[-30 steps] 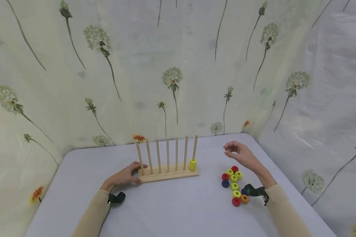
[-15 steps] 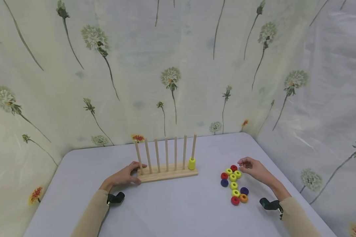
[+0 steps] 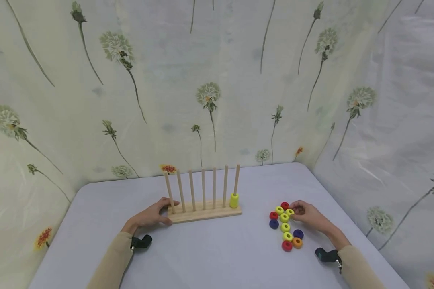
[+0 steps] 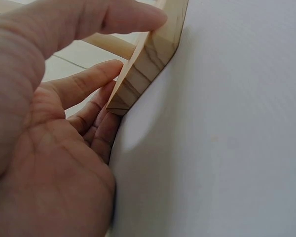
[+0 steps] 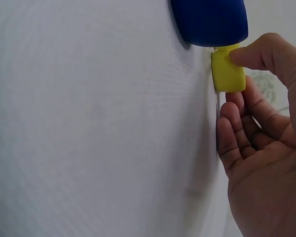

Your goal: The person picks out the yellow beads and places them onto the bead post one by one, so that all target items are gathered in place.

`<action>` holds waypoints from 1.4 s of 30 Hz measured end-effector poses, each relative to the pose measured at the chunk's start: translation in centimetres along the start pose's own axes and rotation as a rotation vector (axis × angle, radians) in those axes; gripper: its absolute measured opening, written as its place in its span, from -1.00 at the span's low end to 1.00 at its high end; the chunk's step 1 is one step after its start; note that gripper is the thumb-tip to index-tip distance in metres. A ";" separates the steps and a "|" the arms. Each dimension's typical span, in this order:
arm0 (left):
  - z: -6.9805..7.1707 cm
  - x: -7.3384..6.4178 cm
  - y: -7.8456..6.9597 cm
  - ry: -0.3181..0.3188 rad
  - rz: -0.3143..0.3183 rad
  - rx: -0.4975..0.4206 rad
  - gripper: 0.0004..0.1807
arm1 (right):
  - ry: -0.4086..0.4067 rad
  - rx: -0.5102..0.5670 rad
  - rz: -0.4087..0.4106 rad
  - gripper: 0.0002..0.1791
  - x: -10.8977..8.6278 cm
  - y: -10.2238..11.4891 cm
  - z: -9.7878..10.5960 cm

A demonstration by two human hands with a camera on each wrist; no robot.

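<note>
A wooden peg rack (image 3: 206,214) with a row of upright pegs stands on the table, yellow beads (image 3: 234,200) stacked low on its rightmost peg. My left hand (image 3: 148,215) grips the rack's left end; in the left wrist view the thumb lies on the wooden base (image 4: 153,61), with the other fingers at its far side. At the right, my right hand (image 3: 312,218) pinches a yellow bead (image 3: 290,212) at the edge of a loose bead group. The right wrist view shows the thumb against that bead, with a dark blue bead (image 5: 209,22) nearer the camera.
Red beads (image 3: 287,246), yellow beads (image 3: 285,227), dark blue beads (image 3: 273,224) and an orange bead (image 3: 297,243) lie close together left of my right hand. A flower-patterned curtain (image 3: 159,100) hangs behind the white table (image 3: 209,257).
My right hand has moved down and to the right, then in to the yellow bead, which it now pinches. The left hand keeps its hold on the rack.
</note>
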State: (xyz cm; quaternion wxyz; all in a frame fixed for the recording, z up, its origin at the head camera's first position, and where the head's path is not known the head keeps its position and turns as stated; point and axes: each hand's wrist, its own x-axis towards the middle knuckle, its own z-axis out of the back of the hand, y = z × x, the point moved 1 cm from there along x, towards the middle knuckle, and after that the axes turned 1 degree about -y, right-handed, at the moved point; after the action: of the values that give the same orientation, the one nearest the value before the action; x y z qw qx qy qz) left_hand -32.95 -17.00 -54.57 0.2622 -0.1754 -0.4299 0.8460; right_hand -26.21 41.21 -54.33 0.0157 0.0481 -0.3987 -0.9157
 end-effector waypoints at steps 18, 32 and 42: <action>0.1 -0.1 -0.1 -0.005 0.002 0.011 -0.26 | -0.129 -0.053 0.092 -0.64 0.7 3.4 1.0; 0.1 0.0 -0.2 -0.005 0.006 -0.012 -0.25 | -0.155 0.087 0.289 -0.70 1.8 13.6 0.9; 0.1 0.1 0.0 0.003 0.000 -0.034 -0.26 | -0.186 0.222 0.383 -0.70 3.5 21.0 0.2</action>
State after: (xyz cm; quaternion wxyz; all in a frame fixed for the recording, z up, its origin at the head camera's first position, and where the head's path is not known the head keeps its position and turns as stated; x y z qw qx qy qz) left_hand -33.06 -16.95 -54.51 0.2597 -0.1811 -0.4440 0.8383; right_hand -29.91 26.81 -39.16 0.1472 -0.1116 -0.4983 -0.8471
